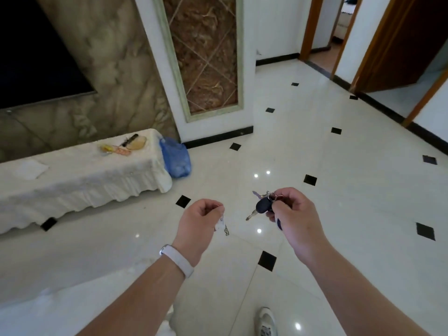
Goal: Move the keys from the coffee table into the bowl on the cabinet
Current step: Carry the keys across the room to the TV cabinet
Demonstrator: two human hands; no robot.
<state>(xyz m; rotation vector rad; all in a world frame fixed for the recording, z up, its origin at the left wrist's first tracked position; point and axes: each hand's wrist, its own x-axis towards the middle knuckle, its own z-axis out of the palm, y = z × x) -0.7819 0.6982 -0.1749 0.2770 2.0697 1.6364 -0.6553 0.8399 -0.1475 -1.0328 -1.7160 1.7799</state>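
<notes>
My right hand [291, 214] is closed around a bunch of keys [263, 205] with a dark fob; metal key blades stick out to the left of my fingers. My left hand [200, 220] is closed on a small white keychain [221, 224] that dangles below my fingers. Both hands hover over the tiled floor. To the left stands a long cabinet covered in white cloth [80, 180]. Near its right end lies a shallow pale bowl [137, 143], with a dark comb and small coloured items beside it.
A blue plastic bag [177, 158] leans against the cabinet's right end. A dark TV screen [36, 57] hangs on the marble wall. Wooden doorways [397, 44] open at the right. White floor with black diamond tiles spreads ahead; my white shoe [265, 321] shows below.
</notes>
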